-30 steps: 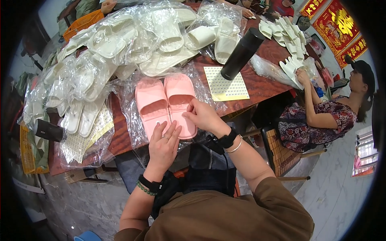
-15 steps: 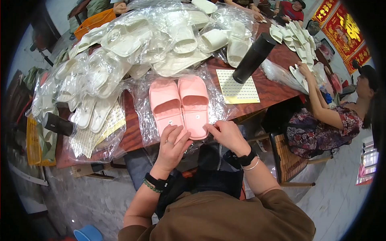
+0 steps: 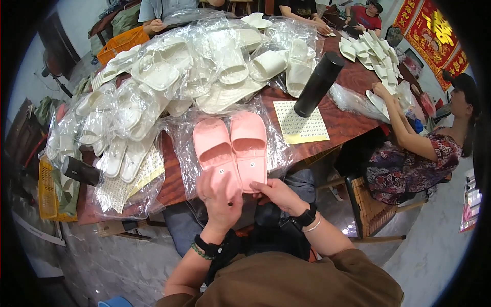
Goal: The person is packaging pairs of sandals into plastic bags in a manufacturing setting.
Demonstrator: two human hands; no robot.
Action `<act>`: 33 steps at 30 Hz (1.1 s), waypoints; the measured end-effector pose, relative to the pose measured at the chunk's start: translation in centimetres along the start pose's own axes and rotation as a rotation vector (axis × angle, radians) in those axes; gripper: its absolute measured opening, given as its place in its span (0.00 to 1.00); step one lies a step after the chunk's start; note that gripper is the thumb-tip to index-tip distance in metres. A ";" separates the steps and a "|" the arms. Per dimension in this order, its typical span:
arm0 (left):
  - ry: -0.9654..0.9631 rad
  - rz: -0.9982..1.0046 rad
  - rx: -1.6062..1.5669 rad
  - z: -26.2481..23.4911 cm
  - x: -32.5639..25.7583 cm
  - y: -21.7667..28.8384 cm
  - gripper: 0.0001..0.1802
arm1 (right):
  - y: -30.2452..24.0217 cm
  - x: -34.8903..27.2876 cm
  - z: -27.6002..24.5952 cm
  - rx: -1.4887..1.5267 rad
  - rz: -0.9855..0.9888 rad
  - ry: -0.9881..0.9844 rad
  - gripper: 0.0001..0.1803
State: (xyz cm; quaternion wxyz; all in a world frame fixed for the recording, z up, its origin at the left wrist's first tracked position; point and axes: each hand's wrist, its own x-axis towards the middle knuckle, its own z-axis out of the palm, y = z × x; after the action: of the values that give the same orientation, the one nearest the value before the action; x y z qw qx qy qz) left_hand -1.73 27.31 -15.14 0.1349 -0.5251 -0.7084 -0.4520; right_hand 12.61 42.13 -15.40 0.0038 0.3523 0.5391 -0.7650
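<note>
A pair of pink slippers (image 3: 249,132) lies side by side on a clear plastic bag (image 3: 180,148) at the table's front edge, open toes pointing away from me. Each insole carries a small white round sticker. My right hand (image 3: 280,196) pinches the heel of the right slipper, thumb on top. Over the heel of the left slipper, my left hand (image 3: 221,204) has bent fingers smeared by motion; whether they grip anything is hidden.
Bagged white slippers (image 3: 166,61) are heaped across the table (image 3: 335,135). A black bottle (image 3: 319,84) stands on a sticker sheet (image 3: 302,130) at right; another black bottle (image 3: 80,171) is at left. A person (image 3: 409,158) sits at right handling white slippers. Others work across the table.
My right hand has shifted from the side of the right slipper's heel to its near end. My left hand has lifted and blurred over the left heel. The whole view has tilted slightly.
</note>
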 end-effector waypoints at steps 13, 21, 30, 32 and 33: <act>-0.241 -0.247 0.103 -1.8 2.2 -4.2 0.30 | -0.2 -1.3 0.5 0.033 0.195 -0.268 0.21; -0.229 -0.139 0.179 -0.6 1.2 -3.6 0.25 | -0.7 -1.0 0.2 0.203 -0.099 0.025 0.15; -0.187 -0.023 0.156 -0.7 1.2 -3.1 0.20 | -1.6 -0.6 3.5 0.516 -0.182 -0.050 0.27; -0.190 -0.017 0.112 -0.7 1.7 -2.8 0.21 | -1.0 0.1 4.1 0.470 -0.269 0.007 0.29; -0.191 -0.046 0.096 -0.9 1.9 -2.5 0.23 | -0.9 0.3 4.3 0.418 -0.346 0.054 0.31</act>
State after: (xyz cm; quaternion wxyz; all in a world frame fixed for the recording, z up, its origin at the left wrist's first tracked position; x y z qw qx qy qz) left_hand -4.91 27.68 -14.65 0.0812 -0.5423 -0.7507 -0.3685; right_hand 9.75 39.06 -14.12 -0.2140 0.2684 0.4216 -0.8393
